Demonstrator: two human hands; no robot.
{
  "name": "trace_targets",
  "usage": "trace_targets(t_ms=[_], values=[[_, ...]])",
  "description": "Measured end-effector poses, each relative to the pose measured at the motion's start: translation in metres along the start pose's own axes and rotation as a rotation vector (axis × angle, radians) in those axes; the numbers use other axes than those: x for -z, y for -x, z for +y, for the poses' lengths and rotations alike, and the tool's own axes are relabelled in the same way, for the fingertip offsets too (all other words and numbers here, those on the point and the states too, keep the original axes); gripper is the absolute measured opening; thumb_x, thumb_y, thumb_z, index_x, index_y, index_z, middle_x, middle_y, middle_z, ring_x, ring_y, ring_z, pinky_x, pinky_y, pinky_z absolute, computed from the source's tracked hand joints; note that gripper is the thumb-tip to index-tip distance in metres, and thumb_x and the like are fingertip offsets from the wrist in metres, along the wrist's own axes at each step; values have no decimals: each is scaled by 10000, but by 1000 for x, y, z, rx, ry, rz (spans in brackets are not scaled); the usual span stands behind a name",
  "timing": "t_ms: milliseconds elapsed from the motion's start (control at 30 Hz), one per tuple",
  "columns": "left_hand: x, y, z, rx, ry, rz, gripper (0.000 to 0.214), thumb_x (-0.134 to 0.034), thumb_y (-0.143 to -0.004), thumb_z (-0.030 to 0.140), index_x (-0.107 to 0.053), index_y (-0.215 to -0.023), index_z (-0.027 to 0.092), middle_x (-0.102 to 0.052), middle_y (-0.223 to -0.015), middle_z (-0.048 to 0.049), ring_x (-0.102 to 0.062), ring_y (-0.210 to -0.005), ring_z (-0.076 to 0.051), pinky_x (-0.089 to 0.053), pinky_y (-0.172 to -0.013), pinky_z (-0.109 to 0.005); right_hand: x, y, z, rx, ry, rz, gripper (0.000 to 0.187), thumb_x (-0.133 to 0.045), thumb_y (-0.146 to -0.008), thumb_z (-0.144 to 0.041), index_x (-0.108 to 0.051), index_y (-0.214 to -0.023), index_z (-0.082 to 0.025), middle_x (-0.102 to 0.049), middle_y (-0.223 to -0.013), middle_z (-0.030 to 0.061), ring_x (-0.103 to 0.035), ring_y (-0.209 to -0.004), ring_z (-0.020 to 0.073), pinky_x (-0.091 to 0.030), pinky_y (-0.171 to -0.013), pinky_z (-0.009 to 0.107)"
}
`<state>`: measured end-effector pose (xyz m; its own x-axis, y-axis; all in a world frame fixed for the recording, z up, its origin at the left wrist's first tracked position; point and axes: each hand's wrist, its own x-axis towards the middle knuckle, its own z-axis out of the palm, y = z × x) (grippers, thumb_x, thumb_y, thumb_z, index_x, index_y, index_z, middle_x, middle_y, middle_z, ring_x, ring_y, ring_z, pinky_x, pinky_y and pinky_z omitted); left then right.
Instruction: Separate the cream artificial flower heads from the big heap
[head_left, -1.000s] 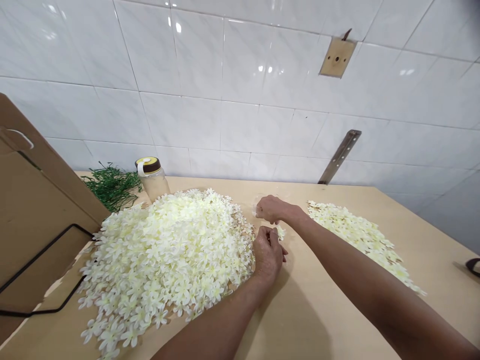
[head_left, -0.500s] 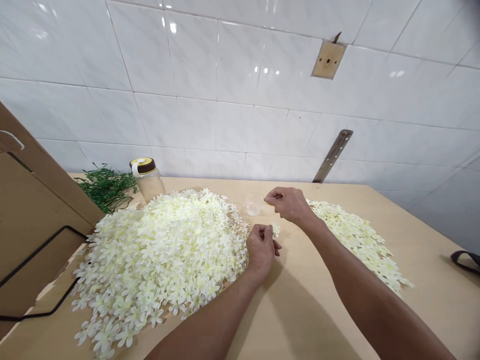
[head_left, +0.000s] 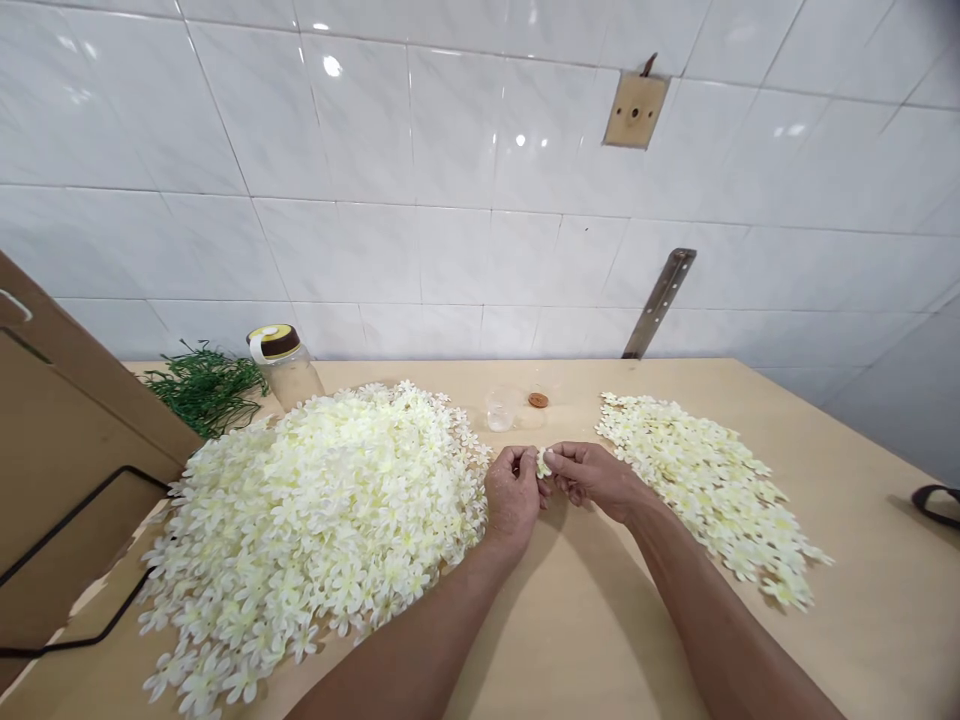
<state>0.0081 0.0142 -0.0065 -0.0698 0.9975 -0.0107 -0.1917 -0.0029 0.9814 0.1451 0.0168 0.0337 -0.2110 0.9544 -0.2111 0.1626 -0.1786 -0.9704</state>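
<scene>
Just above the table, both my hands meet at one small white artificial flower (head_left: 543, 463) with a pale yellow centre. My left hand (head_left: 514, 495) is closed, gripping the flower between thumb and forefinger. From the right, my right hand (head_left: 596, 478) pinches at the flower's edge; anything tiny between its fingertips is hidden. Beyond the hands stand a small clear plastic cup (head_left: 500, 412) and a small round brown object (head_left: 538, 400). A large heap of matching flowers (head_left: 337, 500) lies left of my hands, and a flatter spread of flowers (head_left: 712, 490) lies to the right.
A clear bottle with a brown and yellow lid (head_left: 285, 365) stands behind the heap, near green artificial stems (head_left: 202, 385). A cardboard box (head_left: 75, 450) and a black wire frame (head_left: 82, 520) are at left. A black strap (head_left: 934, 503) lies far right, before the tiled wall (head_left: 450, 250).
My right hand has come back toward me from beside the clear cup to the flower in my left hand, uncovering the brown object. The view has shifted slightly.
</scene>
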Motion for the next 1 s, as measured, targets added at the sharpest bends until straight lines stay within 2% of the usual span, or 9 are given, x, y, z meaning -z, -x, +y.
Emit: trace_targets(t_ms=[167,400,600,700,767,833,933,1000], values=[[-1,1,1,2,1,-30,223,-577,-859,393,-582,-785,183,-538,-470,45,-472,-350,-100,-402,-370,-211,1,-1,8,-2,-60,84,407,-815,-637,-517,-640,-741,-165,-550,-520,-38,-433,-437,75,-325,-426,212],[-2,-1,-3,-2,21,-57,251,-653,-788,316,-589,-975,162,-619,-677,7,-558,-449,-103,-456,-399,-209,12,-6,17,-35,-120,192,459,-800,-646,-570,-626,-792,-171,-595,-551,-22,-433,-393,69,-224,-394,211],[-6,2,-6,-29,-118,-71,183,-607,-813,294,-608,-950,173,-618,-732,-5,-565,-471,-102,-441,-401,-203,20,-2,12,54,-169,319,444,-820,-629,-554,-621,-695,-162,-496,-554,-38,-405,-468,71,-303,-428,214],[-8,5,-5,-48,-148,-76,132,-601,-811,271,-625,-904,180,-610,-695,3,-550,-479,-93,-445,-441,-197,21,4,3,106,-217,333,454,-800,-650,-576,-638,-690,-154,-559,-685,8,-417,-544,81,-339,-438,211],[-9,6,-5,-62,-138,-74,111,-601,-806,266,-630,-879,187,-615,-684,3,-547,-489,-94,-440,-456,-195,18,6,-4,133,-223,331,456,-795,-653,-581,-646,-694,-151,-583,-739,26,-423,-559,82,-347,-435,210],[-8,6,-6,-76,-132,-74,105,-608,-800,271,-629,-867,193,-619,-671,-1,-544,-494,-98,-428,-457,-195,8,5,-13,150,-179,304,445,-789,-665,-573,-644,-677,-152,-550,-652,8,-413,-527,80,-352,-431,214],[-8,6,-8,-71,-119,-94,111,-614,-804,297,-607,-830,189,-625,-641,-9,-544,-485,-105,-414,-456,-200,-16,3,-31,176,-18,235,389,-771,-701,-538,-663,-729,-165,-517,-538,-17,-424,-466,90,-367,-423,228],[-8,6,-10,-26,-96,-91,149,-640,-784,307,-566,-736,186,-593,-567,-4,-532,-463,-113,-403,-447,-207,-34,0,-46,189,123,168,363,-745,-733,-517,-704,-848,-175,-571,-552,-2,-480,-469,116,-399,-432,243]])
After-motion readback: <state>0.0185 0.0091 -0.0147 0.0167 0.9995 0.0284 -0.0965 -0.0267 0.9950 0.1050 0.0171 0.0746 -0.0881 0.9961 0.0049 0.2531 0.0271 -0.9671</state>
